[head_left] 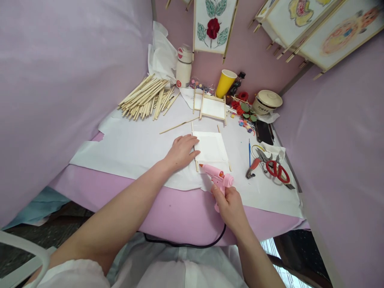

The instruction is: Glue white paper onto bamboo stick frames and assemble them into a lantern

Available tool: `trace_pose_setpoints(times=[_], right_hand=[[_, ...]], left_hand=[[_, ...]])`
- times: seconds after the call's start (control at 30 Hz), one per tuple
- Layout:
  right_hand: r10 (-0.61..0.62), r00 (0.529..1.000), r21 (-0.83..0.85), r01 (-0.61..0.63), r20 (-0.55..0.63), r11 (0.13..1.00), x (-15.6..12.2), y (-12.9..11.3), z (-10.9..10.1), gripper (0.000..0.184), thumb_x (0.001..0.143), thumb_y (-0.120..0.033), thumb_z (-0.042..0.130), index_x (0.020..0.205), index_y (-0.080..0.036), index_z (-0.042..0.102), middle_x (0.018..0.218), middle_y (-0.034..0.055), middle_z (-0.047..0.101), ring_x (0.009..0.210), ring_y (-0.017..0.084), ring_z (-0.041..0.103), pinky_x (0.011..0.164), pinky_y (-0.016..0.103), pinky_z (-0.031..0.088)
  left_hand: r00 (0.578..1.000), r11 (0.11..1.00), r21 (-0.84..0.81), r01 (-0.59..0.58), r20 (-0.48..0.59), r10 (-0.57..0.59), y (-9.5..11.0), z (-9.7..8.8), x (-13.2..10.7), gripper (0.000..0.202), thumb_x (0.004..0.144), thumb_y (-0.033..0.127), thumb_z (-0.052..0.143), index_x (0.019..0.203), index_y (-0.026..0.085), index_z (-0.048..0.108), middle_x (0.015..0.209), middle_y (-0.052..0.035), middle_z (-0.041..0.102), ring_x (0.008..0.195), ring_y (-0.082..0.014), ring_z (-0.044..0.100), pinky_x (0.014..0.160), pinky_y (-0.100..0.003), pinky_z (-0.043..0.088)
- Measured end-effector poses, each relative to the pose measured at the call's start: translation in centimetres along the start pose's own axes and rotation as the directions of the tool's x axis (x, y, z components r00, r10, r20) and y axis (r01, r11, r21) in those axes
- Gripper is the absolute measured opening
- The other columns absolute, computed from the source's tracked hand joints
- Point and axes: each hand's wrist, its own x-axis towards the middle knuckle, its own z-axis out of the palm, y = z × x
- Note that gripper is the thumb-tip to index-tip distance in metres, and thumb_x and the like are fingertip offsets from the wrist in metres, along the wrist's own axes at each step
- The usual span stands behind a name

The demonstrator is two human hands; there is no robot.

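Observation:
My right hand (232, 206) grips a pink hot glue gun (220, 176) by its handle. Its nozzle points left, at the lower left corner of a small white panel (210, 147) with thin wooden sticks along its sides. I cannot tell whether the tip touches the panel. My left hand (182, 151) lies flat, fingers stretched, with the fingertips on the panel's left edge. Just above is a loose wooden stick (178, 126). Behind the panel stands a similar stick frame with white facing (213, 108).
A pile of wooden sticks (147, 98) lies back left near a white bottle (183, 68). A yellow cup (225, 83) and lidded pot (267, 102) stand behind. Red-handled scissors (277, 170), pliers (254, 166) and a phone (264, 132) lie right. A black cord (186, 245) hangs by my lap.

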Motion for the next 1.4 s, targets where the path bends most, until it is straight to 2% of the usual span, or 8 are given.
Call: trace_pose_setpoints(times=[0.2, 0.37, 0.47, 0.6, 0.77, 0.97, 1.2, 1.4], right_hand=[[0.021, 0.999, 0.031, -0.023, 0.039, 0.999, -1.1, 0.0, -0.5, 0.042, 0.095, -0.048, 0.043, 0.065, -0.02, 0.048, 0.052, -0.0016, 0.051, 0.052, 0.014, 0.049, 0.054, 0.026, 0.034], [-0.046, 0.999, 0.01, 0.046, -0.007, 0.999, -1.6, 0.4, -0.6, 0.04, 0.095, -0.048, 0.044, 0.067, -0.019, 0.05, 0.059, -0.0003, 0.052, 0.057, 0.015, 0.049, 0.056, 0.026, 0.034], [-0.069, 0.998, 0.01, 0.069, -0.014, 0.998, -1.7, 0.4, -0.5, 0.04, 0.094, -0.048, 0.046, 0.065, -0.021, 0.045, 0.056, -0.0015, 0.047, 0.054, 0.015, 0.046, 0.056, 0.027, 0.033], [-0.04, 0.999, 0.001, 0.04, 0.013, 0.999, -1.8, 0.6, -0.4, 0.041, 0.094, -0.047, 0.045, 0.063, -0.022, 0.04, 0.054, -0.002, 0.044, 0.053, 0.015, 0.043, 0.056, 0.027, 0.031], [-0.005, 1.0, -0.037, 0.006, 0.018, 0.999, -2.2, 0.8, -0.5, 0.04, 0.094, -0.05, 0.043, 0.066, -0.021, 0.045, 0.058, 0.0005, 0.05, 0.059, 0.018, 0.047, 0.059, 0.028, 0.033], [0.047, 0.999, 0.001, -0.047, -0.024, 0.999, -2.7, 0.7, -1.4, 0.04, 0.094, -0.051, 0.044, 0.07, -0.02, 0.053, 0.061, 0.0017, 0.058, 0.061, 0.018, 0.052, 0.06, 0.027, 0.037], [0.052, 0.998, 0.045, -0.051, -0.026, 0.998, -2.4, 1.0, -1.7, 0.039, 0.095, -0.048, 0.045, 0.069, -0.019, 0.052, 0.051, -0.0013, 0.053, 0.052, 0.015, 0.05, 0.054, 0.025, 0.034], [0.056, 0.998, 0.047, -0.055, -0.021, 0.997, -2.5, 1.3, -1.7, 0.042, 0.096, -0.048, 0.044, 0.064, -0.02, 0.045, 0.05, -0.0023, 0.05, 0.05, 0.013, 0.047, 0.052, 0.024, 0.032]], left_hand=[[1.0, 1.0, -0.003, 0.005, 0.001, -0.005, 0.1, -0.1, 0.0, 0.035, 0.089, 0.03, 0.054, 0.123, 0.019, 0.058, 0.137, -0.0073, 0.057, 0.135, -0.0255, 0.042, 0.113, -0.048, 0.029], [1.0, 1.0, -0.001, 0.007, 0.012, -0.007, 0.1, -0.1, 0.1, 0.036, 0.089, 0.032, 0.054, 0.124, 0.021, 0.058, 0.138, -0.0066, 0.057, 0.136, -0.0255, 0.042, 0.114, -0.048, 0.028], [1.0, 1.0, 0.002, 0.008, 0.017, -0.008, 0.1, -0.1, 0.1, 0.037, 0.09, 0.032, 0.054, 0.124, 0.021, 0.058, 0.138, -0.0062, 0.057, 0.136, -0.025, 0.042, 0.114, -0.047, 0.028], [1.0, 1.0, 0.016, 0.007, 0.018, -0.008, 0.0, 0.0, 0.1, 0.036, 0.09, 0.033, 0.053, 0.124, 0.021, 0.057, 0.139, -0.0063, 0.056, 0.136, -0.0241, 0.042, 0.114, -0.047, 0.028], [1.0, 1.0, 0.02, 0.0, 0.014, 0.0, -0.1, 0.0, 0.1, 0.036, 0.09, 0.032, 0.052, 0.124, 0.021, 0.057, 0.139, -0.0061, 0.057, 0.136, -0.0237, 0.042, 0.114, -0.047, 0.028], [1.0, 1.0, 0.023, 0.011, 0.023, -0.012, 0.1, -0.2, 0.1, 0.037, 0.09, 0.033, 0.052, 0.124, 0.021, 0.057, 0.139, -0.0068, 0.056, 0.136, -0.0237, 0.042, 0.113, -0.047, 0.028], [1.0, 1.0, 0.01, 0.011, 0.01, -0.011, 0.1, -0.2, 0.1, 0.037, 0.089, 0.034, 0.052, 0.124, 0.021, 0.058, 0.138, -0.007, 0.057, 0.135, -0.0251, 0.043, 0.113, -0.047, 0.028], [1.0, 1.0, 0.004, 0.0, 0.0, 0.0, 0.1, -0.1, 0.2, 0.038, 0.089, 0.034, 0.052, 0.123, 0.02, 0.059, 0.137, -0.0084, 0.057, 0.134, -0.0267, 0.045, 0.113, -0.048, 0.03]])
